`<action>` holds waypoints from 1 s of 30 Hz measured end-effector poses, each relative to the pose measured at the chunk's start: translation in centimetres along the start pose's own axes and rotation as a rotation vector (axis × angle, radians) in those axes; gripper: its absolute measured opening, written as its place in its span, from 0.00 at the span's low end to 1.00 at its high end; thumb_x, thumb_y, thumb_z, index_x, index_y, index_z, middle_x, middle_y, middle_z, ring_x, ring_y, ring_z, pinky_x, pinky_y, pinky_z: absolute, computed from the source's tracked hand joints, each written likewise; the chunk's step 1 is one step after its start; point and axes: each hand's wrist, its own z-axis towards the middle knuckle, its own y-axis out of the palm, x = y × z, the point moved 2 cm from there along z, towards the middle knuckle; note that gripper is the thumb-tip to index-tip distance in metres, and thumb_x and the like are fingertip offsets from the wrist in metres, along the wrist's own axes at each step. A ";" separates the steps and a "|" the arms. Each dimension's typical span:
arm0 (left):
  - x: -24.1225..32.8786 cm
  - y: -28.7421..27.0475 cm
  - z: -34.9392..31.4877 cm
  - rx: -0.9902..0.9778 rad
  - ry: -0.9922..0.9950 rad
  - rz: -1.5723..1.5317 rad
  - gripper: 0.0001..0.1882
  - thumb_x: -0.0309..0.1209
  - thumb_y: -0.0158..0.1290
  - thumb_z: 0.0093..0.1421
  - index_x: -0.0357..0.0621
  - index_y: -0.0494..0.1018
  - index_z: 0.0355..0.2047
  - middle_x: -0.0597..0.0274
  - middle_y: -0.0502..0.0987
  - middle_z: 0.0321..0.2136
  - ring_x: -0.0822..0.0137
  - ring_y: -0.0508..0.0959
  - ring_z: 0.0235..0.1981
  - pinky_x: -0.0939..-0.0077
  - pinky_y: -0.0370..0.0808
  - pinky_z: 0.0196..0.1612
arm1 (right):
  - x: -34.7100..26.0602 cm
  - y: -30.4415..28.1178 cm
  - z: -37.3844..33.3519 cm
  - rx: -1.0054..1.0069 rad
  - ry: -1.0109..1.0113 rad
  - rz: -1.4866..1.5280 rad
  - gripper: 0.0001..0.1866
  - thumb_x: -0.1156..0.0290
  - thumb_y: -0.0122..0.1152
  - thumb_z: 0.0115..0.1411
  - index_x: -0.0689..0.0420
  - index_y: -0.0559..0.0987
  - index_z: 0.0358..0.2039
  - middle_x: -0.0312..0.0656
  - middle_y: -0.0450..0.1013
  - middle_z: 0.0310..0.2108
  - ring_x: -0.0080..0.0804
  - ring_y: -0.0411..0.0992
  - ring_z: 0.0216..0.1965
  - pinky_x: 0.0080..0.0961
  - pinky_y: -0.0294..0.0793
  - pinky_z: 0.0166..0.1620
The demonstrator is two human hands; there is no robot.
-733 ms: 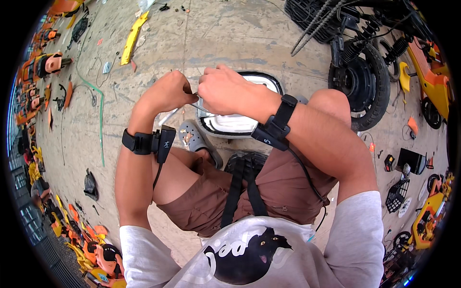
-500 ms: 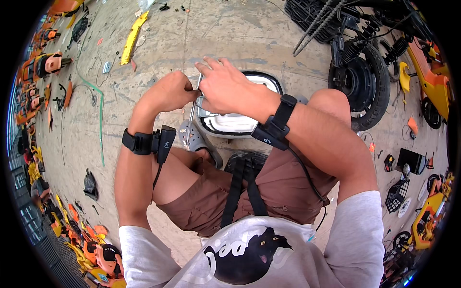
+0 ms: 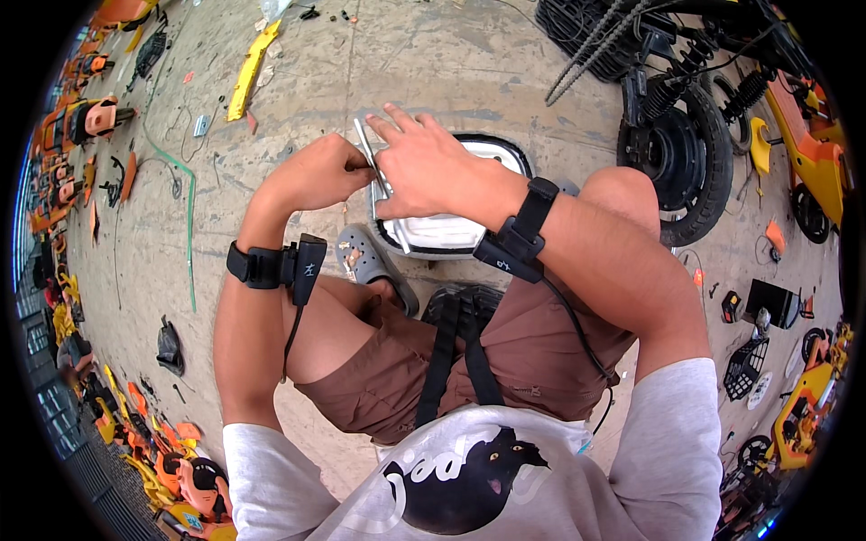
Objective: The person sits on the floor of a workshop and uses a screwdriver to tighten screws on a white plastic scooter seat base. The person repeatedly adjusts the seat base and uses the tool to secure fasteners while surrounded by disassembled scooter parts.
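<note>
Between my hands is a slim silver metal rod (image 3: 363, 144), tilted, its upper end leaning left; its exact kind I cannot make out. My left hand (image 3: 320, 173) is closed, thumb and index finger pinching at the rod's middle. Against the other side rests my right hand (image 3: 428, 167), its fingers stretched out and apart, thumb lower down. Under the right hand lies a rounded white shell (image 3: 456, 233) with a black rim, set on the floor before me. My right hand and wrist hide part of it.
My left foot in a grey clog (image 3: 365, 261) is beside the shell. A black wheel (image 3: 681, 162) with springs stands at the right. A yellow strip (image 3: 251, 72) and a green cord (image 3: 190, 225) lie on the floor at the left. Orange and yellow vehicles (image 3: 86, 122) line the edges.
The rod has turned: its top end has swung left and its lower end right, over the white shell. Both hands stay nearly in place; the right fingers have shifted slightly.
</note>
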 end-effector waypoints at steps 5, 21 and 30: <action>0.4 0.0 0.1 0.127 0.072 0.001 0.12 0.31 0.60 0.49 0.31 0.79 0.27 0.49 0.76 0.18 0.63 0.75 0.20 0.69 0.72 0.26 | 0.2 0.2 0.0 0.042 -0.083 -0.031 0.15 0.62 0.61 0.52 0.60 0.83 0.33 0.53 0.73 0.50 0.48 0.66 0.58 0.47 0.69 0.50; 0.6 0.4 0.3 -0.016 0.038 0.138 0.16 0.36 0.60 0.50 0.29 0.78 0.24 0.42 0.73 0.16 0.56 0.72 0.15 0.66 0.71 0.25 | 0.3 0.3 0.1 0.178 -0.071 0.025 0.06 0.70 0.59 0.53 0.57 0.82 0.28 0.41 0.77 0.30 0.39 0.72 0.42 0.37 0.69 0.47; 0.2 0.4 0.4 -0.063 -0.009 0.066 0.14 0.32 0.58 0.50 0.28 0.78 0.25 0.48 0.75 0.16 0.64 0.74 0.17 0.70 0.71 0.25 | 0.3 -1.0 0.1 -0.041 -0.031 0.178 0.09 0.71 0.57 0.49 0.63 0.80 0.24 0.54 0.75 0.22 0.54 0.76 0.28 0.44 0.75 0.34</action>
